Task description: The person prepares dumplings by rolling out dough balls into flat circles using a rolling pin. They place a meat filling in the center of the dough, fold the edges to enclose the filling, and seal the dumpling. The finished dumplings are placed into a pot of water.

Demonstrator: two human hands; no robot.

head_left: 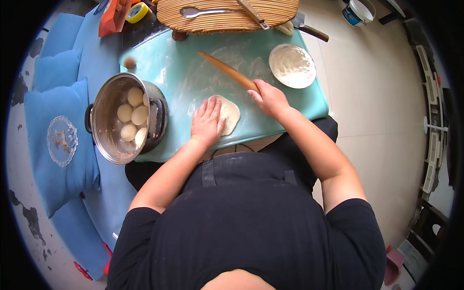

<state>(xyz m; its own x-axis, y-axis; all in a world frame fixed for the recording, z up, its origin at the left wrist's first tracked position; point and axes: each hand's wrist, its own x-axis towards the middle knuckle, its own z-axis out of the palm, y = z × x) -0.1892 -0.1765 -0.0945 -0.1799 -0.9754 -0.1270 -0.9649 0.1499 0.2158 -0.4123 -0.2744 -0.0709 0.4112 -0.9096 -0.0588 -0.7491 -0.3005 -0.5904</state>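
A flattened round of dough [230, 115] lies on the floury turquoise tabletop [174, 94] near its front edge. My left hand [208, 121] rests flat on the dough's left part, fingers stretched out. In my right hand [269, 98] is one end of a wooden rolling pin [229, 71]; its other end points to the far left, and it lies beyond the dough, apart from it. Beside my right hand, a white bowl of flour [292, 65] stands at the table's right. On the left is a metal pot [104, 133] with several dough balls [124, 113] inside.
A ribbed wooden board [217, 24] at the far side bears a metal spoon [191, 12] and a peeler-like tool [253, 14]. A knife handle [314, 33] juts out at its right. The blue sofa [92, 53] runs along the left; a white bucket [358, 12] stands on the floor.
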